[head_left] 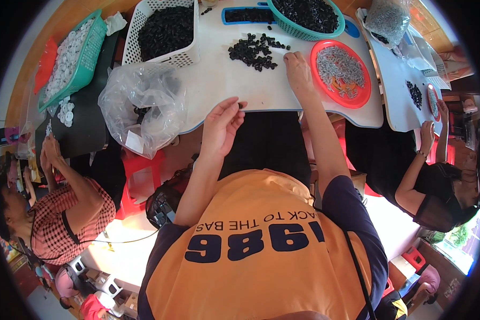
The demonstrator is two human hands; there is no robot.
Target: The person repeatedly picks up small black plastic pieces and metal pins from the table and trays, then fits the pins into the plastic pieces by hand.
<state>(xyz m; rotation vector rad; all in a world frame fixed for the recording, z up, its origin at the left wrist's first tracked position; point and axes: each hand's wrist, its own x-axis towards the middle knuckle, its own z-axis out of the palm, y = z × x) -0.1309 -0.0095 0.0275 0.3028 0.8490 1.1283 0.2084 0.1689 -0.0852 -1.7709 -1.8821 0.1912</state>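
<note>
Above the table's near edge, my left hand (223, 125) is closed with a small black plastic piece (242, 105) between thumb and fingertips. My right hand (298, 72) rests low over the table, its fingers drawn together beside the red tray (316, 80). Whatever its fingertips hold, if anything, is too small to make out. A loose pile of small black plastic pieces (255, 52) lies to the left of that hand. Many small silvery metal parts (338, 66) fill the red tray, with a few orange spots showing among them.
At the back stand a white basket (189, 56), a green basket (304, 36) and a blue tray (232, 16), all with black pieces. A clear plastic bag (144, 101) hangs over the left edge. Co-workers sit on both sides, with a green basket of white parts (85, 74) at left.
</note>
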